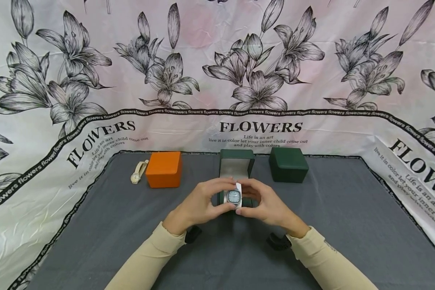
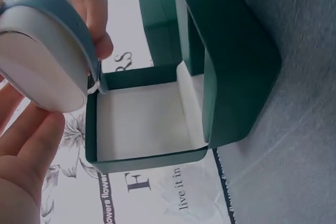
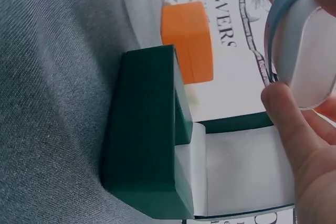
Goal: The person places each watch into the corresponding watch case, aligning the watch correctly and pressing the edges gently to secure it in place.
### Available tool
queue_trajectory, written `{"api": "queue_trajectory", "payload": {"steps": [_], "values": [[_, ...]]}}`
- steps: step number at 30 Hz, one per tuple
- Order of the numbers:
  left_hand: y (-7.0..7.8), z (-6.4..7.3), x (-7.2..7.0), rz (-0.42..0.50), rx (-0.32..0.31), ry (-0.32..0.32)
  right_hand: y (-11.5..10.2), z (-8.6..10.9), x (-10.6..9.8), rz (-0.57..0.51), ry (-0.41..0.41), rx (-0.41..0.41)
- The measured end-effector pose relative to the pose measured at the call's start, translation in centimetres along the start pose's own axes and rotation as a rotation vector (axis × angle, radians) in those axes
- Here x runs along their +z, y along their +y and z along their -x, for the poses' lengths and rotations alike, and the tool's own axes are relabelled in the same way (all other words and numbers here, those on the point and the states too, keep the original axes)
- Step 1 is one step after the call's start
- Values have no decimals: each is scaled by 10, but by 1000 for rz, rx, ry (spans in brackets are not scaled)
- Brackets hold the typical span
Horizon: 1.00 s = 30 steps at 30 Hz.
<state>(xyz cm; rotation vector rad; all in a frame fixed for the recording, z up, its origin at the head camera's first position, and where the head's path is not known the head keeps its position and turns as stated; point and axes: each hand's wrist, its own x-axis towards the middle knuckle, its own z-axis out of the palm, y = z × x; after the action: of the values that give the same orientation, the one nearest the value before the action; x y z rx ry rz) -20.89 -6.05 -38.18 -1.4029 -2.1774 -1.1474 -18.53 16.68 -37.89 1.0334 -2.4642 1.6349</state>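
Note:
A watch [image 1: 234, 196] with a pale square dial and a light blue strap [image 2: 58, 6] is wrapped round a white cushion [image 2: 39, 72]. My left hand [image 1: 203, 203] grips the cushioned watch from the left, thumb below and fingers above. From the other side my right hand [image 1: 264, 203] holds it too, its thumb tip at the strap's edge in the right wrist view. Both hands are above an open green watch box [image 2: 239, 66]. Its raised lid has a pale lining [image 1: 235, 167], and the wrist views show an opening in the base.
A closed dark green box [image 1: 289, 165] stands right of the open one. To the left are an orange box [image 1: 164, 170] and, beside it, a watch with a cream strap [image 1: 139, 171]. Flower-printed cloth [image 1: 261, 129] rises behind the grey tabletop [image 1: 105, 225].

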Motion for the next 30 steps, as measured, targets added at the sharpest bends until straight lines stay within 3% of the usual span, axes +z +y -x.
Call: {"api": "queue_trajectory", "payload": {"steps": [4,11,19,30], "values": [[-1,1,1,8,-25,11,-10,-1,1,35,17,-42],[-3,2,4,48,-55,36,-10,0,1,86,34,-123],[-7,4,6,60,-38,62,-9,1,1,143,37,-196],[-12,6,8,65,-51,71,-7,0,1,183,28,-215]]}}
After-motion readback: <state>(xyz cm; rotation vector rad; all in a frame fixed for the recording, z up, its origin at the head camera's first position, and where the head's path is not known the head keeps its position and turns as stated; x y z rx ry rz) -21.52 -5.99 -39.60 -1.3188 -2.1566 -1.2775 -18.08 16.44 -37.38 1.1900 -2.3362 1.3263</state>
